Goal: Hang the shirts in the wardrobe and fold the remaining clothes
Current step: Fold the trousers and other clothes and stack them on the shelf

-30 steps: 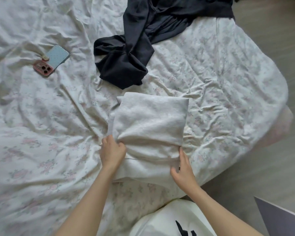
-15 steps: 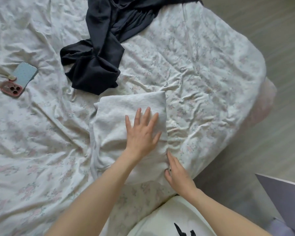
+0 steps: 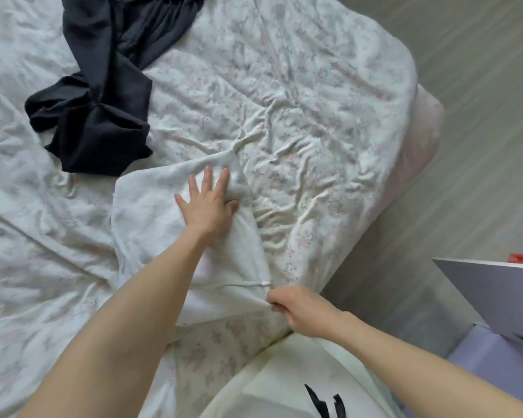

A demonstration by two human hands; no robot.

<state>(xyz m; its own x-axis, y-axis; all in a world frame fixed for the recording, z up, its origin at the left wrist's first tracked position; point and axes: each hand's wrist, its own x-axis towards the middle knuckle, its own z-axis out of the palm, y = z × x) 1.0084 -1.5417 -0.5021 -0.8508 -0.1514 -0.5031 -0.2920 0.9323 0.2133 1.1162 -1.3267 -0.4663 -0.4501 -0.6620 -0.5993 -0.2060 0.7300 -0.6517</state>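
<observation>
folding step in hand: the white garment (image 3: 175,212) lies half-folded on the bed (image 3: 314,101), at 6 o'clock of the dark garment (image 3: 103,116). left hand (image 3: 207,203) presses it flat, fingers straight; right hand (image 3: 296,309) pinches its near hem. next, i judge, that hem must fold up toward 12 o'clock, edges aligned.

A home bedroom. A bed (image 3: 329,95) with a rumpled floral sheet fills the view, clothes strewn on it. Pale wood-look flooring (image 3: 480,131) runs along its right.
</observation>
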